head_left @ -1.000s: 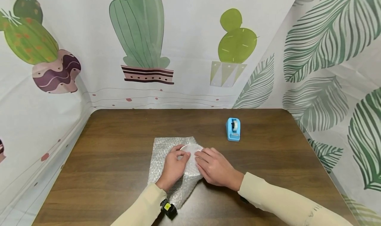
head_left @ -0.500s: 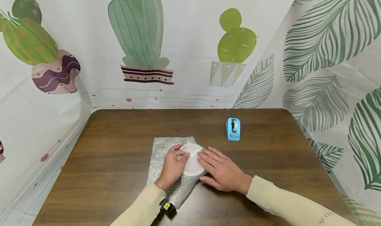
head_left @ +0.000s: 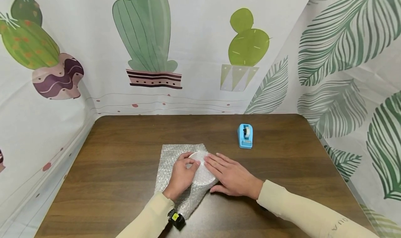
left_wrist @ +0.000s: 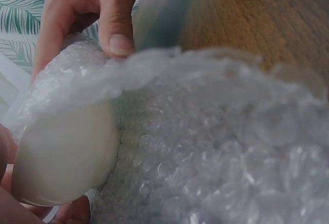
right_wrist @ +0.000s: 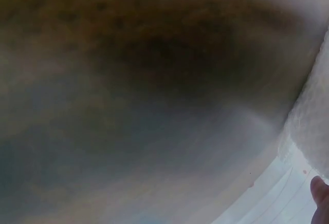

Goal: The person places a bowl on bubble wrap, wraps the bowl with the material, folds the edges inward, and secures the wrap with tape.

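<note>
Your left hand (head_left: 181, 175) pinches the round pale object (left_wrist: 67, 157) by its left edge, mid-table; your right hand (head_left: 235, 177) rests straight-fingered on its bubble wrap (head_left: 169, 154). 1 blue tape dispenser (head_left: 245, 136) sits far right.

The right hand (head_left: 233, 177) is a bit closer to the surface's (head_left: 282, 154) right edge than a second ago. Its bent fingers are now straighter on the bubble wrap (head_left: 169, 165), and its thumb (head_left: 219, 189) pokes out.
</note>
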{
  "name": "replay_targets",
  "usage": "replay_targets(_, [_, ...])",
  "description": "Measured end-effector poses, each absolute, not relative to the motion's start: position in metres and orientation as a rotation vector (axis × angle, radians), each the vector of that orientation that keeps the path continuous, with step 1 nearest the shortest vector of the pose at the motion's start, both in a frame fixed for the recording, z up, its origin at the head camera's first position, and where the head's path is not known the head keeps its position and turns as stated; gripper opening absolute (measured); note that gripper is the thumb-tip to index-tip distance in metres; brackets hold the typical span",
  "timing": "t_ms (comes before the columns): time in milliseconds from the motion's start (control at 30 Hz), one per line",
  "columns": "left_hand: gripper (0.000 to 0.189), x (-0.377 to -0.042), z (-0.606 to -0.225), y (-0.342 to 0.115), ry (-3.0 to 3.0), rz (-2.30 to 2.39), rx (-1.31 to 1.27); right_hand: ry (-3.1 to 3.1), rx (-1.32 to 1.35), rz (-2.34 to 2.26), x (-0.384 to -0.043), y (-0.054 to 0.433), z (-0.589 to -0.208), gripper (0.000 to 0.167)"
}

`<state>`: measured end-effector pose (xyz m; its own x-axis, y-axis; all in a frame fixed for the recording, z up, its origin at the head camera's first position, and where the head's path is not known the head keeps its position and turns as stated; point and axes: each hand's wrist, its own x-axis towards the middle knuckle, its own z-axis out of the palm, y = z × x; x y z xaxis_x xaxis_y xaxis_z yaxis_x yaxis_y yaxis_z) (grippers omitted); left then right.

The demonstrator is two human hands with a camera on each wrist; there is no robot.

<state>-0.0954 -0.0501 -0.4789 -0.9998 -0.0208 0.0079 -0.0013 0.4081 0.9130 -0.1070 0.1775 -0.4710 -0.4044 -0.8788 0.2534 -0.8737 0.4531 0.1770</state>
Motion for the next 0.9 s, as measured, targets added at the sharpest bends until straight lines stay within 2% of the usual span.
replay_targets(533, [0.023, -0.095, -0.478, -0.052, -2.642, -1.607, -0.048, -2.308, 1.556, -0.051, -0.117, 0.177, -0.475, 0.076])
replay_targets(900, [0.014, -0.098, -0.468, -0.068, -2.436, -1.436, 0.076, -2.334, 1.571, -0.084, -0.117, 0.176, -0.473, 0.075])
